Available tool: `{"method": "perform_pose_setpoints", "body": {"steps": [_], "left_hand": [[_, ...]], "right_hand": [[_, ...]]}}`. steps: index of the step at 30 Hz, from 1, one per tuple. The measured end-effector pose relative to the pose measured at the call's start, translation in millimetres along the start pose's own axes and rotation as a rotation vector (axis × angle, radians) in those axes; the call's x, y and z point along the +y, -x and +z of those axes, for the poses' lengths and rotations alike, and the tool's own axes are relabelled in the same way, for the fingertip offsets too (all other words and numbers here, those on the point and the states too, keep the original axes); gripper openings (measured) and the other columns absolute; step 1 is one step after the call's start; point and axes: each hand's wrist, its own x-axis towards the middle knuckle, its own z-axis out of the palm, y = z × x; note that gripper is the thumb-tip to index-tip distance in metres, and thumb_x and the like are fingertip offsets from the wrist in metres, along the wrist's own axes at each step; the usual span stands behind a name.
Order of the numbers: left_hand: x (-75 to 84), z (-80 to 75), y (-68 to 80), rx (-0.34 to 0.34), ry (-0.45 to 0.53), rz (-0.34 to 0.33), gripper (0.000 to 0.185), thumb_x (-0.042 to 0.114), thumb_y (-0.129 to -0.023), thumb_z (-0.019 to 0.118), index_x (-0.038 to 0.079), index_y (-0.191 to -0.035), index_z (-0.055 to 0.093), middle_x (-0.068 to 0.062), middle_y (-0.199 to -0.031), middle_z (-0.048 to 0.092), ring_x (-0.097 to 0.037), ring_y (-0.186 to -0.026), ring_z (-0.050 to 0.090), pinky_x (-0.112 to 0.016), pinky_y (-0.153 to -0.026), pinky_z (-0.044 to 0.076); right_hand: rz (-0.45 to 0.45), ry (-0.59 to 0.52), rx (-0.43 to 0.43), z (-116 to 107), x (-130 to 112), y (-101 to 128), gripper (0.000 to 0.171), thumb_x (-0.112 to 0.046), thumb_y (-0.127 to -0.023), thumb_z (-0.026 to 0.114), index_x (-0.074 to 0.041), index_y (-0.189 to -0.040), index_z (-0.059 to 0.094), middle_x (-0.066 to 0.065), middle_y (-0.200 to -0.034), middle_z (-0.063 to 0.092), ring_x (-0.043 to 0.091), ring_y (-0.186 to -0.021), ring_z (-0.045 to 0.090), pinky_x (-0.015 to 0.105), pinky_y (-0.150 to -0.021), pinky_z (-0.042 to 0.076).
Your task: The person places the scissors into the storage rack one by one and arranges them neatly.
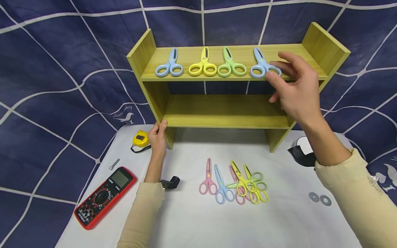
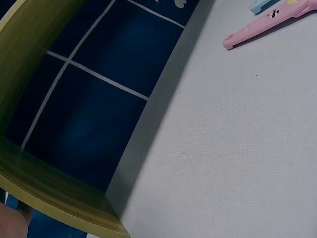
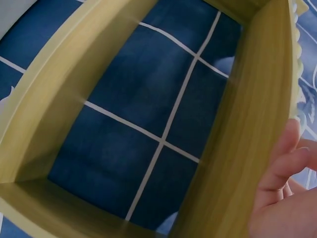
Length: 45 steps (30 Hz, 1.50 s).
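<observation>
My right hand (image 1: 299,88) is at the right end of the top board, with thumb and a finger pinching a handle ring of the right-hand blue scissors (image 1: 260,62). To its left, green scissors (image 1: 228,62), yellow scissors (image 1: 203,62) and another blue pair of scissors (image 1: 170,63) lie in a row, blades toward the back. My left hand (image 1: 158,137) grips the lower left side of the wooden shelf (image 1: 223,110). In the right wrist view, my thumb (image 3: 290,136) is right at the board's front edge.
Before the shelf lie pink scissors (image 1: 208,177), blue scissors (image 1: 221,186) and an overlapping pile with yellow scissors (image 1: 242,177). On the left are a tape measure (image 1: 141,138), a bolt (image 1: 114,164) and a red multimeter (image 1: 105,198). Metal washers (image 1: 325,200) lie at right.
</observation>
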Motion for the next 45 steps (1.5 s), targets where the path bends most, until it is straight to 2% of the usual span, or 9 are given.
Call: {"method": "perform_pose_setpoints", "body": {"steps": [12,20,24,28,31,34,36,41,45], "left_hand": [[0.0,1.1,-0.4,-0.001,0.002,-0.006,0.012,0.014,-0.094,0.066,0.009,-0.095,0.077,0.006,-0.089,0.067,-0.011,-0.086,0.053,-0.028,-0.083,0.042],[-2.0,0.3,-0.7,0.002,0.006,0.007,0.012,0.012,-0.093,0.065,0.013,-0.091,0.077,0.006,-0.087,0.066,-0.011,-0.084,0.052,-0.028,-0.081,0.041],[-1.4,1.5,-1.1,0.002,0.007,0.002,0.014,0.011,-0.093,0.065,0.007,-0.099,0.077,0.006,-0.092,0.068,-0.010,-0.088,0.054,-0.027,-0.084,0.043],[-1.0,1.0,-1.2,0.002,0.008,-0.003,0.016,0.010,-0.094,0.064,0.003,-0.103,0.076,0.007,-0.095,0.068,-0.010,-0.091,0.055,-0.025,-0.086,0.043],[-2.5,-0.5,-0.3,-0.003,0.006,-0.019,0.013,0.008,-0.094,0.063,0.007,-0.096,0.076,0.008,-0.092,0.067,-0.010,-0.089,0.054,-0.026,-0.085,0.043],[1.3,0.3,4.1,-0.019,0.002,-0.029,0.014,0.007,-0.094,0.063,0.012,-0.092,0.076,0.009,-0.090,0.066,-0.009,-0.087,0.053,-0.027,-0.085,0.042],[-0.3,1.1,4.6,-0.017,-0.006,-0.026,0.013,0.009,-0.094,0.064,0.011,-0.091,0.076,0.007,-0.089,0.067,-0.011,-0.088,0.053,-0.027,-0.085,0.042],[-5.4,0.9,1.3,0.011,-0.019,-0.006,0.012,0.015,-0.094,0.066,0.010,-0.096,0.077,0.005,-0.094,0.068,-0.013,-0.092,0.054,-0.027,-0.088,0.042],[-2.8,0.1,0.3,0.021,-0.022,-0.018,0.011,0.015,-0.094,0.066,0.014,-0.093,0.077,0.006,-0.090,0.066,-0.012,-0.088,0.052,-0.027,-0.084,0.041]], "right_hand": [[-0.011,0.126,0.052,0.1,6.3,-0.3,0.058,-0.012,-0.087,0.074,-0.014,-0.141,0.054,0.015,-0.133,0.058,0.001,-0.044,0.053,0.015,-0.042,0.043],[-0.371,0.130,0.259,7.6,37.1,59.0,0.045,-0.018,-0.085,0.077,0.003,-0.123,0.064,0.010,-0.131,0.060,0.001,-0.064,0.054,0.009,-0.056,0.039],[-0.482,0.114,0.179,20.3,57.5,105.8,0.057,-0.039,-0.090,0.071,0.008,-0.122,0.062,0.021,-0.135,0.055,0.005,-0.069,0.058,0.008,-0.053,0.038],[-0.287,0.080,-0.074,28.2,81.0,154.3,0.049,-0.015,-0.089,0.074,0.004,-0.131,0.058,0.020,-0.132,0.057,0.005,-0.069,0.056,0.014,-0.048,0.041],[-0.024,0.124,-0.253,28.3,102.0,188.1,0.059,-0.003,-0.083,0.078,-0.004,-0.137,0.055,0.009,-0.100,0.065,0.005,-0.061,0.051,0.019,-0.046,0.041],[0.237,0.175,-0.440,22.8,120.2,213.5,0.065,-0.019,-0.083,0.080,-0.010,-0.141,0.051,-0.002,-0.068,0.052,0.006,-0.053,0.044,0.024,-0.043,0.039],[0.352,0.202,-0.541,18.4,129.2,225.3,0.071,-0.028,-0.083,0.081,-0.010,-0.144,0.049,0.002,-0.069,0.056,0.008,-0.052,0.042,0.026,-0.045,0.038],[0.320,0.325,-0.630,14.5,139.5,242.3,0.076,-0.029,-0.079,0.084,-0.011,-0.144,0.049,0.014,-0.132,0.060,0.020,-0.104,0.061,0.041,-0.082,0.049],[0.237,0.381,-0.609,16.8,140.8,245.1,0.070,-0.019,-0.079,0.084,-0.009,-0.141,0.053,0.012,-0.135,0.058,0.024,-0.114,0.057,0.044,-0.088,0.047]]}}
